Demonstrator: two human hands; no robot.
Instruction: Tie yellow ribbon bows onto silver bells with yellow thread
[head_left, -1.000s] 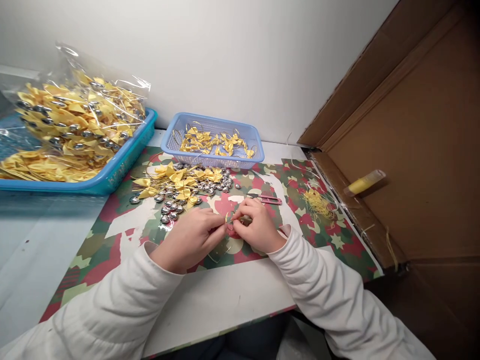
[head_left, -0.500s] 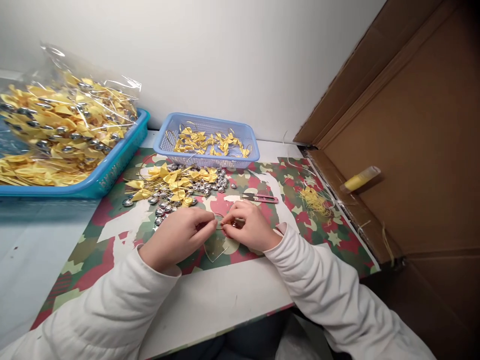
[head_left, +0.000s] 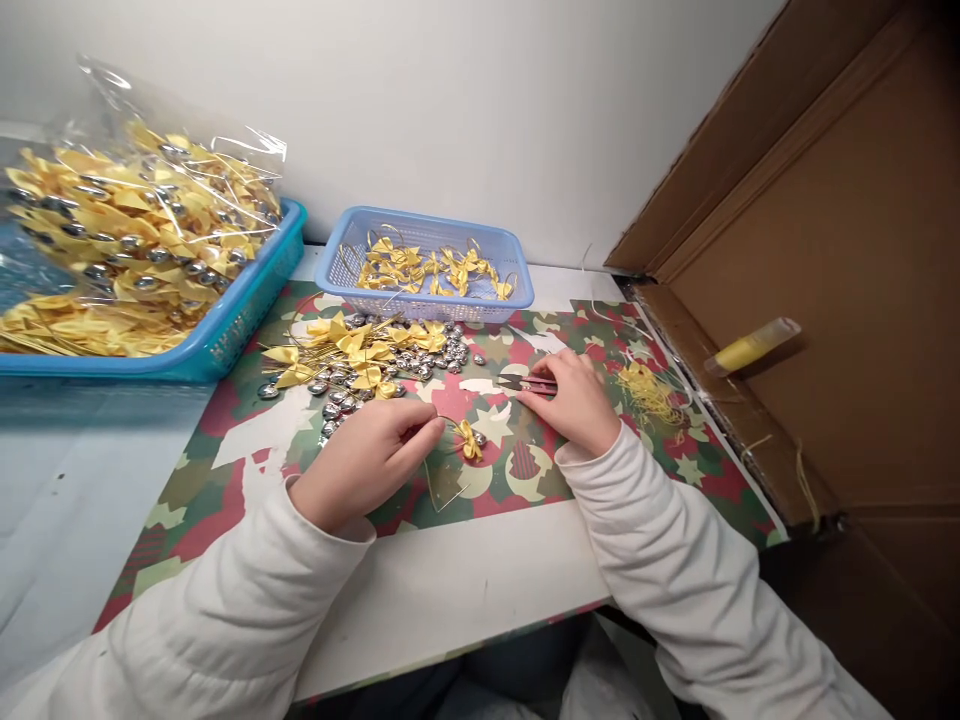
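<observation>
My left hand [head_left: 382,452] is closed in a pinch on the thin gold cord of a small yellow ribbon bow [head_left: 470,440]. A silver jingle bell [head_left: 480,439] sits at the bow's right side, and a bent length of cord [head_left: 438,508] hangs below my fingertips. To the right, my right hand [head_left: 576,400] has its thumb and fingers around the pink handles of a pair of thread snips [head_left: 536,385]. Their dark blades point left and lie low over the patterned sheet; whether they touch it I cannot tell.
Loose silver bells [head_left: 450,350] and yellow ribbon bows [head_left: 367,352] lie heaped ahead. Behind them stands a blue basket [head_left: 435,305] of corded bows. A larger blue basket [head_left: 255,310] with a filled plastic bag [head_left: 150,220] is at left. Yellow thread scraps [head_left: 651,395] lie near the cardboard wall [head_left: 825,250].
My right hand has left the bow, moved right and forward, and taken hold of the thread snips. My left hand stays pinched on the cord, and the bow now shows. The view has shifted slightly.
</observation>
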